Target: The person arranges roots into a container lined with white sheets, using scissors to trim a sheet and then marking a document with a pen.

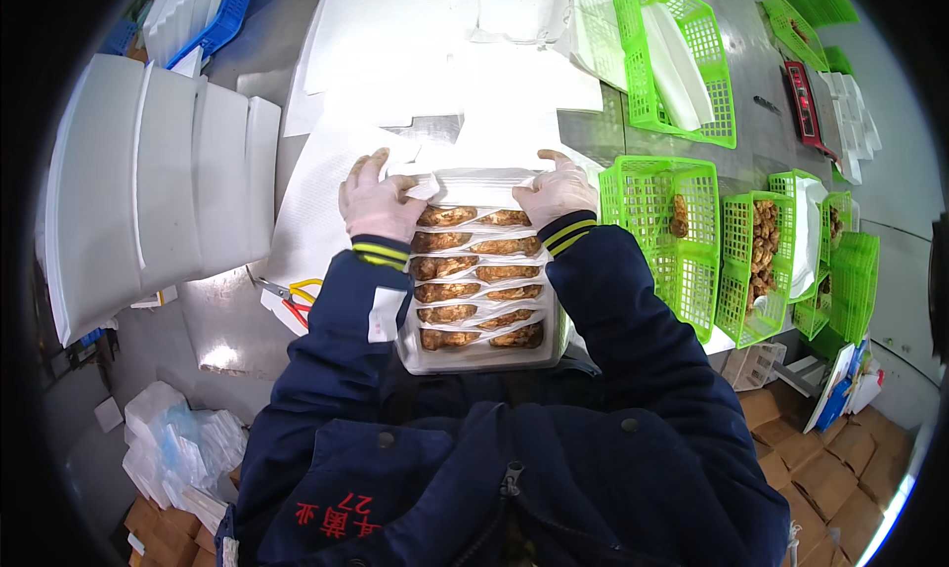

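Observation:
A white foam box (pixel 482 359) sits before me, holding brown mushrooms (pixel 447 293) in two columns. White paper strips (pixel 474 279) run between the rows. At the far end of the box, my left hand (pixel 382 200), in a pale glove, pinches the left end of a folded white paper sheet (pixel 474 189) between thumb and fingers. My right hand (pixel 560 192), also gloved, has its thumb against the sheet's right end and the index finger raised behind it. Glare washes out the area just beyond the hands.
Green plastic baskets (pixel 660 168) line the right side; one holds a single mushroom (pixel 679 215), another a heap (pixel 764 248). A scale with a red display (pixel 804 107) stands beyond. Cutters with red and yellow handles (pixel 293 296) lie left. Foam boxes (pixel 170 174) are stacked further left.

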Demonstrator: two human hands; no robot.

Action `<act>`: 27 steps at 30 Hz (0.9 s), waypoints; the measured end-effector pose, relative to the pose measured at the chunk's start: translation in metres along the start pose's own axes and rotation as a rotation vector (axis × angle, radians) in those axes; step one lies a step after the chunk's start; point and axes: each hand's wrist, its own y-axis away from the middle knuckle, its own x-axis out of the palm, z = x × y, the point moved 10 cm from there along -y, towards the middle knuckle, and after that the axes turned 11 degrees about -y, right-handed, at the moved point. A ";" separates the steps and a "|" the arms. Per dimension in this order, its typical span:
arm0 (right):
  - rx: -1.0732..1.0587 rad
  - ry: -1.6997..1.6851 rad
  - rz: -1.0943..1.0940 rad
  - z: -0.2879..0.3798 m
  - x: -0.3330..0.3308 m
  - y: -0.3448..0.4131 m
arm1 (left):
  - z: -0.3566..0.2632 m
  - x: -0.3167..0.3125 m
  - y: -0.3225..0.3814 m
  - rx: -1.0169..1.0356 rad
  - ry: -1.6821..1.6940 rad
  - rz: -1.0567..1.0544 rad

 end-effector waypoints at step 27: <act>-0.665 0.194 -0.329 0.076 -0.011 0.077 | -0.064 0.007 0.033 0.256 -0.216 0.046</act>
